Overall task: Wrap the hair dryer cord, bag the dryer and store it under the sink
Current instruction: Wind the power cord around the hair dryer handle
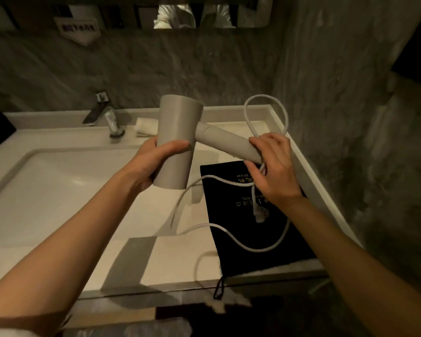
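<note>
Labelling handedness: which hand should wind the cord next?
Right. The right hand already pinches the cord at the handle end, while the left hand grips the dryer barrel.

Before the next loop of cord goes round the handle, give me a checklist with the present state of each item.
1. Left hand grips the beige cylindrical hair dryer barrel: ok.
2. Right hand pins the white cord at the handle end: ok.
3. Cord fully wound: not ok, loops hang loose.
4. White plug free of snags: ok, it dangles.
5. Black drawstring bag within reach on the white counter: ok.
6. Bag mouth open: cannot tell.
</note>
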